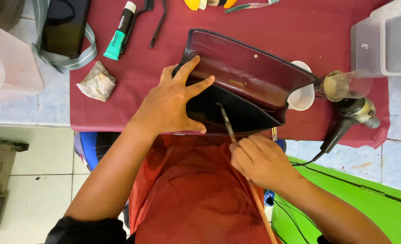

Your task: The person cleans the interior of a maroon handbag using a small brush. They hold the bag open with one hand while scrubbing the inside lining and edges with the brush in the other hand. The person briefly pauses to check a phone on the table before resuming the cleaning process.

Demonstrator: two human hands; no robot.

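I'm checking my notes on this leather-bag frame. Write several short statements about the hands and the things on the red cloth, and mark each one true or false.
1. The left hand rests on the open dark handbag, thumb on its maroon flap lining. True.
2. The right hand holds a pair of scissors. False: it grips a thin brush, whose tip points into the bag.
3. A tube with a teal lower half lies on the red cloth. True.
4. The crumpled rag lies inside the bag. False: it lies at the cloth's left edge, apart from the bag.
5. The white cup stands left of the bag. False: it stands at the bag's right end.
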